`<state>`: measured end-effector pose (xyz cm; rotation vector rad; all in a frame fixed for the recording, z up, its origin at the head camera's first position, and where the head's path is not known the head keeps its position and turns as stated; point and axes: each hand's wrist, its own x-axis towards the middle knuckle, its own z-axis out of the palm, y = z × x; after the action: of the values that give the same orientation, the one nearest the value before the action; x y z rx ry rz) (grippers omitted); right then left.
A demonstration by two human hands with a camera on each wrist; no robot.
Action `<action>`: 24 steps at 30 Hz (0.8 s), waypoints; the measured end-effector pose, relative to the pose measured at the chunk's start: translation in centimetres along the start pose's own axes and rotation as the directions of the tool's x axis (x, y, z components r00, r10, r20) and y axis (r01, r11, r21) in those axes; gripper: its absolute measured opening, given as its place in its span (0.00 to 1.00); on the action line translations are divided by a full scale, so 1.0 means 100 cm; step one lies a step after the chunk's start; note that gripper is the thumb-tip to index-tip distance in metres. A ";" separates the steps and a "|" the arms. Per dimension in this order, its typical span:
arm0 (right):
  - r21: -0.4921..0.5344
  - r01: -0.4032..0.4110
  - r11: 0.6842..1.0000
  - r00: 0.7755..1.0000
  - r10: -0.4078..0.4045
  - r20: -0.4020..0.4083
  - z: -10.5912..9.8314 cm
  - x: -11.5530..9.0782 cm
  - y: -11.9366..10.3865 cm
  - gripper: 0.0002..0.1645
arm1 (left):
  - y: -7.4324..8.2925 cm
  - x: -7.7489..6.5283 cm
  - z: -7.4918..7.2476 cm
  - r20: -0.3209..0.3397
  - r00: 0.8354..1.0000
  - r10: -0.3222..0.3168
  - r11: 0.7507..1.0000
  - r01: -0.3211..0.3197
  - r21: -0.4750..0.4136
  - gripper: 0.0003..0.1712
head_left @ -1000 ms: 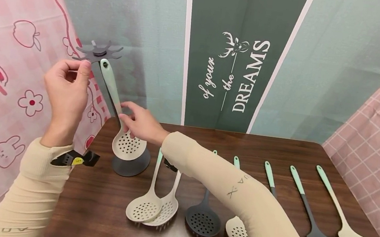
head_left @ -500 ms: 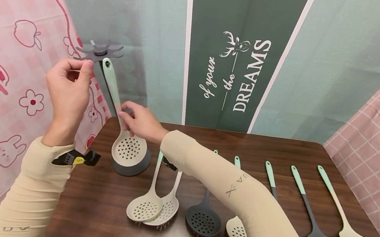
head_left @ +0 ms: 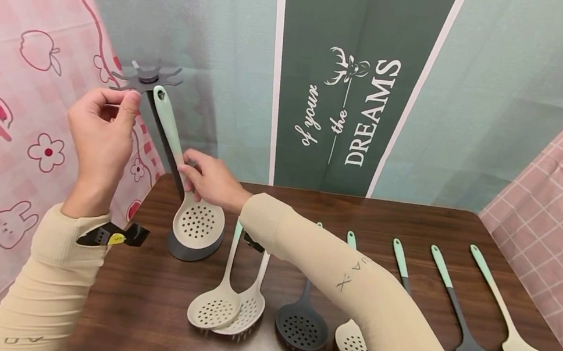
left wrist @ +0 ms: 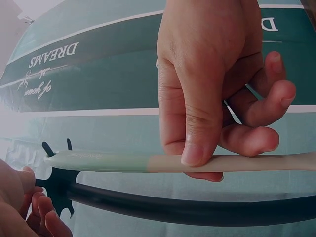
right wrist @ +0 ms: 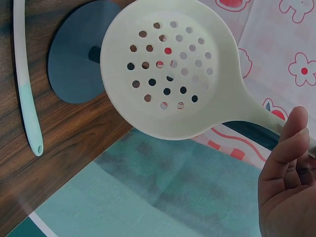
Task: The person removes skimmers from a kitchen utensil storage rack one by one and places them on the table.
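Note:
A cream slotted skimmer [head_left: 199, 224] with a mint handle stands steeply in front of a dark utensil rack [head_left: 148, 74]. My right hand [head_left: 212, 179] pinches its handle between thumb and fingers, just above the perforated bowl. The handle's holed end reaches the height of the rack's prongs; whether they touch, I cannot tell. My left hand [head_left: 105, 130] pinches one prong of the rack. In the left wrist view, the skimmer handle [left wrist: 108, 160] lies apart from the rack's pole [left wrist: 173, 207]. Behind the skimmer's bowl, the right wrist view shows the round rack base [right wrist: 74, 54].
On the brown table [head_left: 138, 310] lie two overlapping cream skimmers [head_left: 212, 309], a grey skimmer [head_left: 301, 325], and several more utensils towards the right, partly hidden by my right sleeve [head_left: 332, 275]. A pink patterned cloth [head_left: 3, 77] hangs close on the left.
The skimmer in my right hand has shifted slightly to the right, its bowl and handle end included. My left hand keeps its pinch on the rack, nearly still.

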<state>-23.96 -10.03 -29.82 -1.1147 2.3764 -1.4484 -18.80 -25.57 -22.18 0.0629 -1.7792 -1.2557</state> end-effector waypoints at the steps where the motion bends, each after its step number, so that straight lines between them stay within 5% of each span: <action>1: -0.001 0.000 1.000 1.000 0.000 -0.001 0.000 0.000 0.000 0.07 | 0.000 0.000 0.000 0.002 1.000 -0.001 1.000 0.001 0.002 0.04; 24: 0.020 0.062 0.998 0.997 -0.061 -0.041 -0.013 -0.004 -0.009 0.09 | 0.003 -0.001 0.000 0.016 1.000 -0.017 1.000 0.016 0.015 0.07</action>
<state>-23.82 -9.08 -28.55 -1.1739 2.3672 -1.5262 -18.63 -25.38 -21.99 0.0762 -1.8058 -1.2576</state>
